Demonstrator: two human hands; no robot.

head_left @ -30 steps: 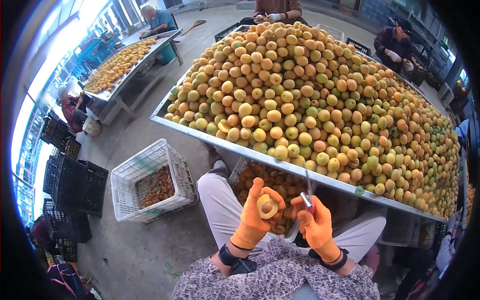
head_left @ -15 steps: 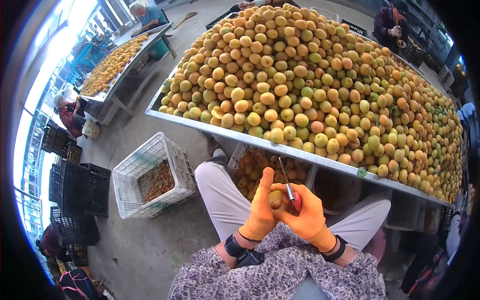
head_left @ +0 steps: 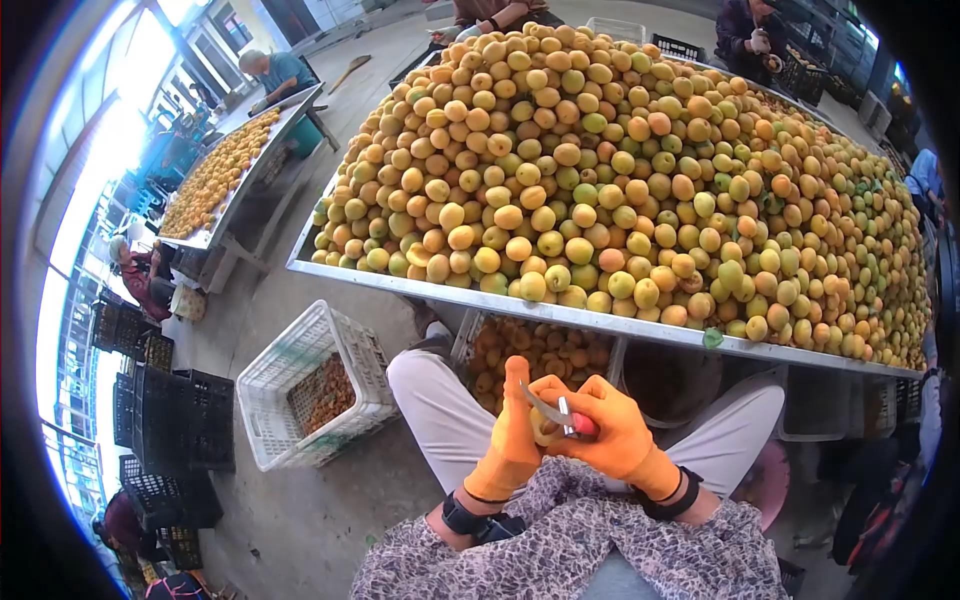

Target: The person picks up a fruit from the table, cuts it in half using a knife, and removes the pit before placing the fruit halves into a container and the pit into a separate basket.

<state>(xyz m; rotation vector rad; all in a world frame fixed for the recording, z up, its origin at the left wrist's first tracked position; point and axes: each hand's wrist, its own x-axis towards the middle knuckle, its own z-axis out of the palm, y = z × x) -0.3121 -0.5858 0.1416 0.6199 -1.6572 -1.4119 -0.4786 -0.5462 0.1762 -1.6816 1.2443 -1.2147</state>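
In front of my lap, my left hand (head_left: pixel 510 445) in an orange glove is closed around an apricot (head_left: pixel 544 430), which is mostly covered by fingers. My right hand (head_left: pixel 618 440), gloved the same way, grips a small red-handled knife (head_left: pixel 582 425). Its blade lies across the top of the apricot, pointing up and left toward my left fingers. Both hands are close together, just below the front edge of the metal table (head_left: pixel 460 299). A big heap of whole apricots (head_left: pixel 560 180) covers that table.
Under the table edge sit a crate of apricot halves (head_left: pixel 530 350) and a bucket (head_left: pixel 665 385). A white crate (head_left: pixel 350 415) with brown pits stands on the floor at left, near stacked black crates (head_left: pixel 165 410). Other people work around a second table (head_left: pixel 235 185) and behind the heap.
The knife has swung from pointing up and away to lying across the apricot. My hands remain together in front of me. The view has shifted slightly, raising the table in it.
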